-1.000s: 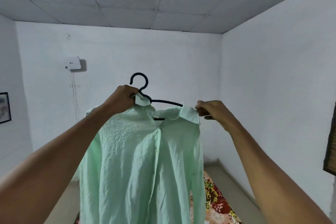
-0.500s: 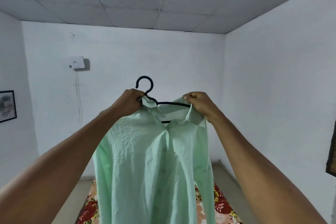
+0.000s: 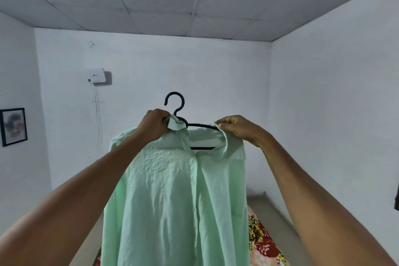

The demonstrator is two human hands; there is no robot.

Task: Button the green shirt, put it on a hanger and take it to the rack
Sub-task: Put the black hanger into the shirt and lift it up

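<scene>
In mid-air, at arm's length ahead and raised toward the ceiling: green shirt (image 3: 172, 201), draped over a black hanger (image 3: 175, 106) and held up between both arms. Long axis of the shirt vertical, collar at the top, body hanging straight down past the lower edge of the view, hem out of sight. Front placket facing the camera, running down a little right of centre, closed below the collar as far as can be seen. Hanger hook upright above the collar, its open end curling to the left; shoulder bar running left to right, one black stretch bare between the hands, a lower bar showing inside the open neck.

Left hand (image 3: 154, 124): fingers curled tight round the hanger's neck, the left collar point bunched against them. Right hand (image 3: 237, 128): fingers curled, pinching the right side of the collar onto the hanger's arm.

Behind and below the shirt, a floral cloth (image 3: 263, 244) lying low. On the far wall, a white box (image 3: 96, 75) with thin wires trailing down. On the left wall, a framed picture (image 3: 14, 126).
</scene>
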